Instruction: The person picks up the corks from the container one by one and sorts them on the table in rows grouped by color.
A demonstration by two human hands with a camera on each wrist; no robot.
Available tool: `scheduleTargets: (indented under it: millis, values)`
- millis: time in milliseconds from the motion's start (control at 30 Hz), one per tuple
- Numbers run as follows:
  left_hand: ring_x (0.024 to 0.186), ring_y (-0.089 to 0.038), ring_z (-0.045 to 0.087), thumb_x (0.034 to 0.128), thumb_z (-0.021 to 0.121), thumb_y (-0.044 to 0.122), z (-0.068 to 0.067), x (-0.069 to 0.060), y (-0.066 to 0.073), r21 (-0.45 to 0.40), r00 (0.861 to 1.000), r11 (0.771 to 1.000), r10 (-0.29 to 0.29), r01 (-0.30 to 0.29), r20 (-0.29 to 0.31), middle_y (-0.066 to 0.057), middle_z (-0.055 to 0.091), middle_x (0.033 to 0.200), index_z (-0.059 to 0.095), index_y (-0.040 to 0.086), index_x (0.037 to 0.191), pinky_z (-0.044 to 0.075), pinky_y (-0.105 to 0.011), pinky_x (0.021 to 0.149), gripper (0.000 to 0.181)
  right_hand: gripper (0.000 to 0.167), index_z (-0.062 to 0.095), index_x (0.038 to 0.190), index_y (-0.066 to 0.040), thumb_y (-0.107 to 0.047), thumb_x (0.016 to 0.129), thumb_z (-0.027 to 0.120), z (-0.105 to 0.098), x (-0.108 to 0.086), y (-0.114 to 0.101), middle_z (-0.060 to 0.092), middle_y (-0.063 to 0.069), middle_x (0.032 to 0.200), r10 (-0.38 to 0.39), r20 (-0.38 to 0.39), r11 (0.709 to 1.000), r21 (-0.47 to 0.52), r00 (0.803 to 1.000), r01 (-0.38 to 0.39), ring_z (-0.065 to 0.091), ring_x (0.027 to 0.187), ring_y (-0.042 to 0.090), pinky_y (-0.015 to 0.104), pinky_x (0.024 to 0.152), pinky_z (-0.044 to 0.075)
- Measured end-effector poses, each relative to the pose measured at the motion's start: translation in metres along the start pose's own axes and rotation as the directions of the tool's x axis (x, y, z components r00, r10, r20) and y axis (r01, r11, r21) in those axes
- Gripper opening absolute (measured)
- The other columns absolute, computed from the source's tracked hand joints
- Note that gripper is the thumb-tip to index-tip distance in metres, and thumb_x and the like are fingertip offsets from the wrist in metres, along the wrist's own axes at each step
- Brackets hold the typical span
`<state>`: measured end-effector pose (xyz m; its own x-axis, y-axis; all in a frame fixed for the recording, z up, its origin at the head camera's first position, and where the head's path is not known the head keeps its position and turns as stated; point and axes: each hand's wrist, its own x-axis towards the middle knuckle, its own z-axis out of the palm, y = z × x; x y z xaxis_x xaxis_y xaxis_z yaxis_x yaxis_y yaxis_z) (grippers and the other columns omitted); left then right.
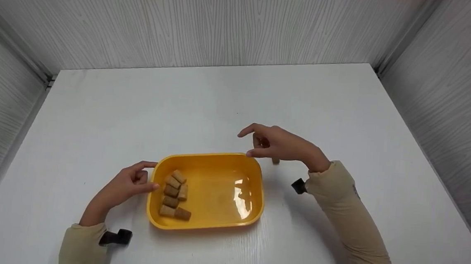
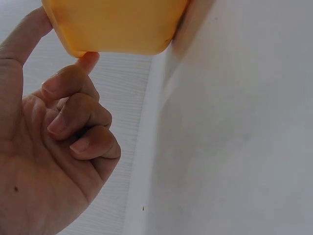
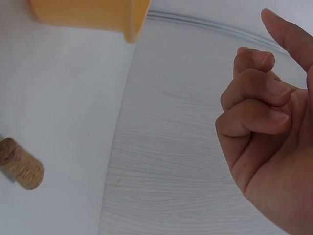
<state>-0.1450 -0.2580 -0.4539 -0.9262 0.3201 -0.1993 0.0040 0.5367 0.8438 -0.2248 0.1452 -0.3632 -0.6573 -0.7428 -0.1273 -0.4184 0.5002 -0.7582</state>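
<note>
A yellow tray (image 1: 212, 226) stands on the table with several corks (image 1: 182, 214) grouped at its left end. At the tray's left rim my left hand (image 1: 122, 186) has thumb and index finger on the edge, the other fingers curled; the left wrist view shows this hand (image 2: 58, 142) against the tray's wall (image 2: 117, 29). Over the back right corner, my right hand (image 1: 284, 145) holds nothing, its thumb and index finger apart and the rest curled. A single cork (image 1: 275, 161) lies on the table, partly hidden under that hand; it shows whole in the right wrist view (image 3: 22, 164).
The white table (image 1: 137, 108) extends around the tray on all sides. Grey wood-patterned panels (image 1: 226, 23) stand behind it and at the left and right. Black wrist mounts (image 1: 118, 237) stick out beside the sleeves.
</note>
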Motion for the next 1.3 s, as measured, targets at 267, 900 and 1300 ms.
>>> scheduleTargets:
  millis: [267, 900, 1300]
  values:
    - [0.060, -0.007, 0.036, 0.0865, 0.072, 0.022, 0.001, 0.001, -0.002, -0.009, 1.000, 1.000, 0.003, -0.003, -0.001, 0.002, 0.038, 0.069, 0.053, 0.005, 0.131, 0.034, -0.022, 0.057, 0.052, 0.044, 0.051, 0.133, -0.022, -0.031, 0.092, 0.065, 0.006, 0.021, -0.034, 0.055, 0.001, 0.082, -0.054, 0.048, 0.993, -0.102, 0.997, 0.059, 0.046, 0.063, 0.013, 0.024, 0.050, 0.043]
    - [0.061, -0.007, 0.038, 0.0869, 0.071, 0.022, -0.001, 0.001, -0.002, -0.011, 1.000, 1.000, 0.008, -0.008, -0.007, 0.001, 0.038, 0.070, 0.053, 0.006, 0.132, 0.034, -0.022, 0.058, 0.051, 0.044, 0.054, 0.131, -0.013, -0.026, 0.091, 0.067, 0.039, 0.063, -0.057, 0.055, 0.002, 0.081, -0.223, 0.168, 0.966, -0.093, 0.960, 0.240, 0.047, 0.069, 0.012, 0.021, 0.066, 0.040]
    - [0.059, -0.005, 0.036, 0.0877, 0.070, 0.017, 0.000, -0.009, -0.009, -0.055, 1.000, 0.998, 0.031, -0.031, -0.001, 0.002, 0.038, 0.069, 0.052, 0.004, 0.132, 0.034, -0.022, 0.057, 0.050, 0.041, 0.056, 0.132, -0.019, -0.024, 0.092, 0.066, 0.093, 0.091, -0.038, 0.057, -0.001, 0.086, -0.166, 0.341, 0.979, -0.054, 0.925, 0.195, 0.049, 0.073, 0.010, 0.020, 0.065, 0.039]
